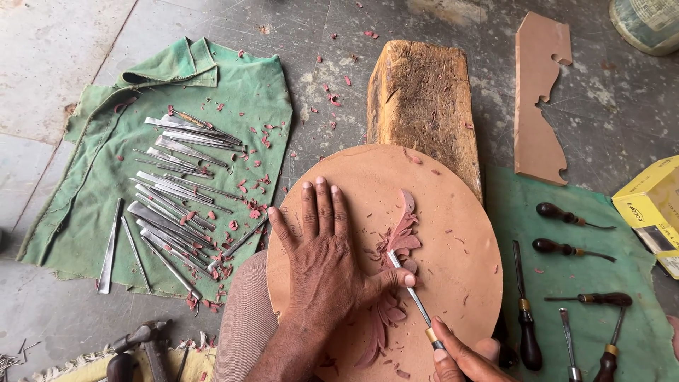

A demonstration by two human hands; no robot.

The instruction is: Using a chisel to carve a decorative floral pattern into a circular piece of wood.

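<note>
On the oval board [453, 233], my left hand [322, 258] lies flat, fingers spread, while my right hand [463, 357] grips a chisel [414, 297] at the carved leaf [403, 233].

The left hand [322, 251] lies flat, palm down, its four fingers [320, 205] straight, close together and pointing far, the thumb stretched out to the right. Its forearm runs in from the near edge. The right hand [463, 357] sits at the near right, only partly in view, fingers curled shut in a grip.
</note>
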